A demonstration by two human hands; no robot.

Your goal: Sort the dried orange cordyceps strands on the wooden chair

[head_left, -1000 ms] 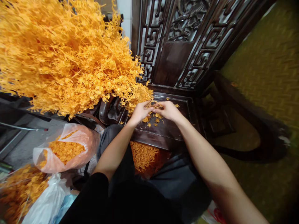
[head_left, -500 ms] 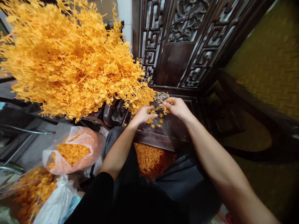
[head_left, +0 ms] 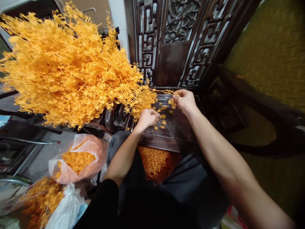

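Observation:
My right hand (head_left: 187,101) pinches a thin orange plastic flower stem (head_left: 164,91), which points left over the dark wooden seat (head_left: 181,130). Small orange flower pieces (head_left: 163,116) lie scattered on the seat between my hands. My left hand (head_left: 148,118) is closed in a pinch near the seat's front left; whatever its fingertips hold is too small to make out. Just beyond it sits a clump of orange sprigs (head_left: 141,103), touching the huge heap of orange artificial sprigs (head_left: 76,70) at the left.
A pinkish plastic bag (head_left: 95,149) with orange pieces stands at lower left. Near it are a clear bag of darker orange sprigs (head_left: 43,200) and a white bag (head_left: 68,210). Between my knees is a red container of orange stems (head_left: 154,160). A carved wooden back (head_left: 171,63) rises behind.
My right hand has moved slightly up and right relative to the seat with the stem, which now stretches straighter. My left hand's fingers have gone from apart to pinched together.

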